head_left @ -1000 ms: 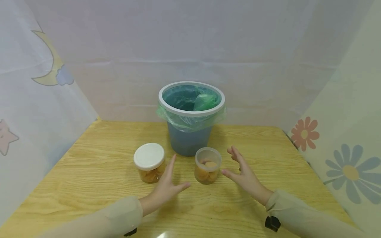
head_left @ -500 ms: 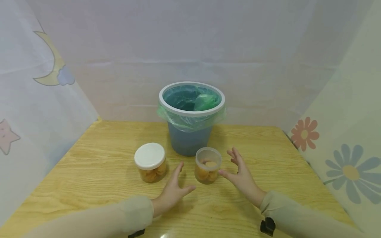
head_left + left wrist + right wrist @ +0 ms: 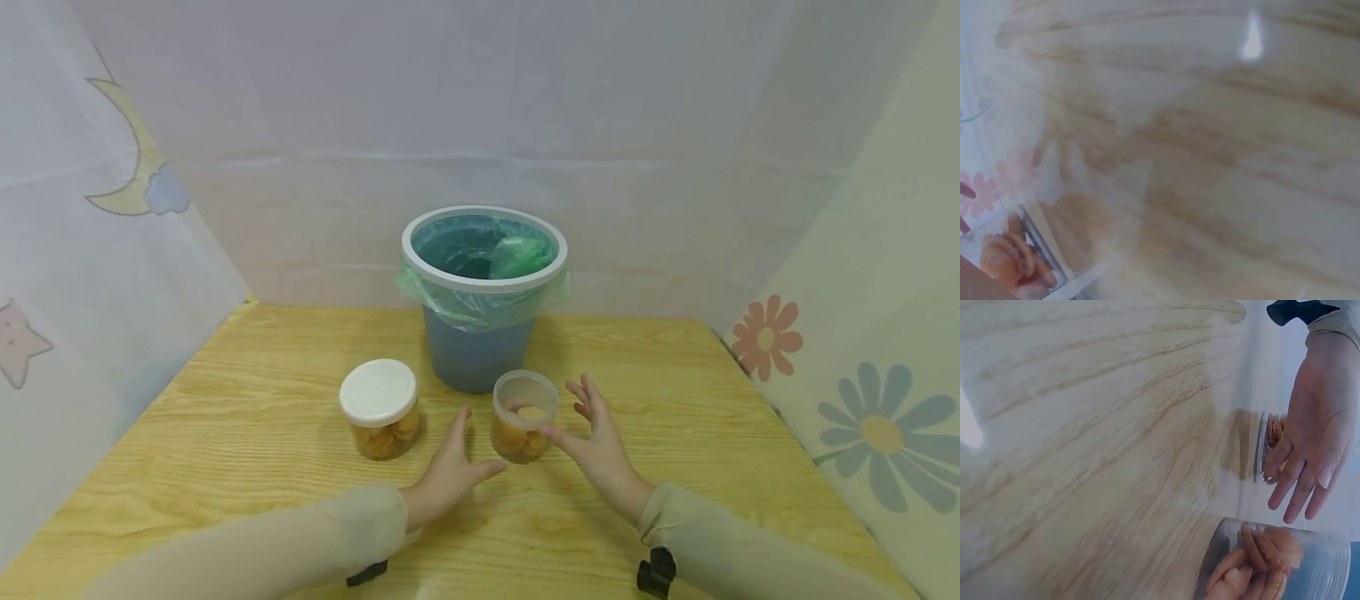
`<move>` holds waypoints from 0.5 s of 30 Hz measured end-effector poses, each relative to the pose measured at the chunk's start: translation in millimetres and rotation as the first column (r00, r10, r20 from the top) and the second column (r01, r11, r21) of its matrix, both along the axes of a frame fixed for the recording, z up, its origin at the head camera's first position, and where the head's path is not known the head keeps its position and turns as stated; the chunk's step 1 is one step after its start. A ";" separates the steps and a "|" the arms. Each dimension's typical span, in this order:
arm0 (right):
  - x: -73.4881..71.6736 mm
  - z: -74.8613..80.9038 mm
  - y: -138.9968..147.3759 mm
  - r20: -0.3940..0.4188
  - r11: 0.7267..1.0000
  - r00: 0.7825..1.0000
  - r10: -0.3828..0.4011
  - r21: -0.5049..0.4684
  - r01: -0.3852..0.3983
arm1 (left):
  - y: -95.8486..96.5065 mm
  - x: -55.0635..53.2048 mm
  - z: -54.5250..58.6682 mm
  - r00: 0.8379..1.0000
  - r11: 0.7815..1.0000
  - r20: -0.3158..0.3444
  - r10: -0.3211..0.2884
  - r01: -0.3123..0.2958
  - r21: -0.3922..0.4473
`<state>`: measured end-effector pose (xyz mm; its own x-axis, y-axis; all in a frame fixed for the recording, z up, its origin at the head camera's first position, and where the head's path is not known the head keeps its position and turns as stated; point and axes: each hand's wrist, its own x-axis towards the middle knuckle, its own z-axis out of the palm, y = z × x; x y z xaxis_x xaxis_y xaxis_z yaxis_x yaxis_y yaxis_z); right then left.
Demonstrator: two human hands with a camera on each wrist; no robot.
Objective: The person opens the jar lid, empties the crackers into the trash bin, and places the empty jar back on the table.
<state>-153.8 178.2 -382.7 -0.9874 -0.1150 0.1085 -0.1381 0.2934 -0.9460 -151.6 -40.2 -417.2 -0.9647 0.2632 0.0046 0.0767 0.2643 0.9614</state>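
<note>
between counter's point(image 3: 247, 417) side edges: left hand point(image 3: 450, 477), right hand point(image 3: 602, 457) released, flanking cup point(image 3: 519, 427)
cup: lidless; an uneven squeeze could tip out snacks point(image 3: 1254, 565)

I see the left hand point(image 3: 452, 475) and right hand point(image 3: 603, 454) flanking an uncovered jar point(image 3: 517, 435), lower centre of frame; a capped jar point(image 3: 379, 415) stands lower left of centre, a bin point(image 3: 478, 354) mid-frame.

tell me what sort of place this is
Probably a small screened-off tabletop space, perhaps indoors: a wood-grain table is boxed in on three sides by a creased backdrop and side panels printed with a moon and flowers.
</note>
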 end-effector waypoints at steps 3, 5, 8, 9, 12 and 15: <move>-0.8 -2.1 -2.6 0.011 1.000 1.000 -0.003 -0.006 0.003 | 2.6 -3.8 1.5 1.000 1.000 0.001 -0.005 0.005 -0.003; -1.8 -3.2 -4.6 0.024 1.000 1.000 -0.001 -0.008 0.001 | 3.4 -6.7 2.3 1.000 1.000 -0.006 -0.008 0.008 -0.006; -3.5 -3.8 -7.2 0.051 1.000 0.999 -0.005 -0.012 0.006 | 3.8 -11.4 2.6 1.000 1.000 -0.020 -0.019 0.019 -0.002; -4.0 -4.0 -7.8 0.057 1.000 0.998 -0.006 -0.014 0.006 | 3.9 -13.2 2.8 1.000 1.000 -0.019 -0.023 0.023 0.002; -5.8 -4.9 -9.6 0.071 1.000 0.997 -0.008 -0.025 0.010 | 3.9 -17.9 3.9 0.999 0.999 -0.010 -0.042 0.042 0.004; -6.9 -6.1 -11.1 0.084 0.999 0.996 -0.007 -0.037 0.010 | 4.3 -20.8 5.8 0.998 0.998 0.009 -0.069 0.069 -0.010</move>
